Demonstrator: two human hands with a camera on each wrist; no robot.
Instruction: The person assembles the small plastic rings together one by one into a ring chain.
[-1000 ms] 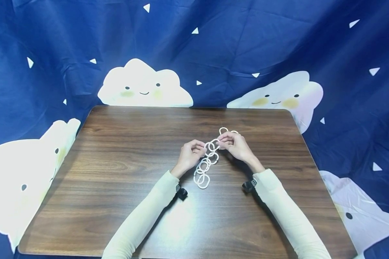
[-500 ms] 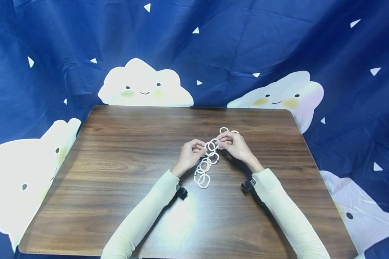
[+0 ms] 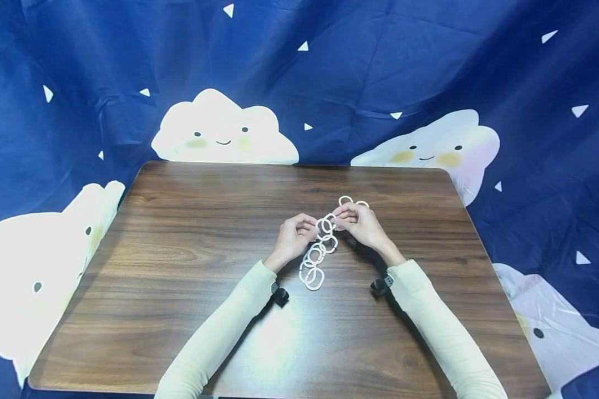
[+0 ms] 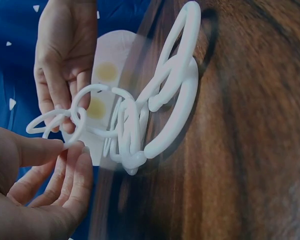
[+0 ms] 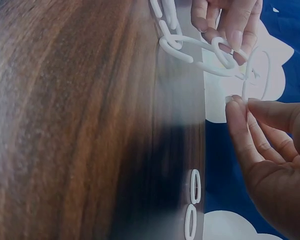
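White plastic C-shaped rings are linked in a chain (image 3: 323,275) that trails over the tabletop toward the person in the head view. At its far end, my left hand (image 3: 293,237) pinches one ring (image 4: 82,125) between thumb and fingertips. Just to the right, my right hand (image 3: 361,224) pinches another ring (image 5: 244,89) the same way. Those two rings overlap between the hands, raised off the table; whether they are hooked together is hard to tell. In the left wrist view, the rest of the chain (image 4: 189,97) lies in a heap on the wood.
Two loose white rings lie behind the right hand; one ring (image 3: 346,197) shows its top, the other ring (image 5: 185,222) is partly covered in the head view. The brown wooden table (image 3: 179,332) ends at a blue curtain (image 3: 329,72) printed with clouds.
Almost nothing differs. Both hands keep their pinch on the rings with only tiny shifts, and the chain and loose rings stay in place.
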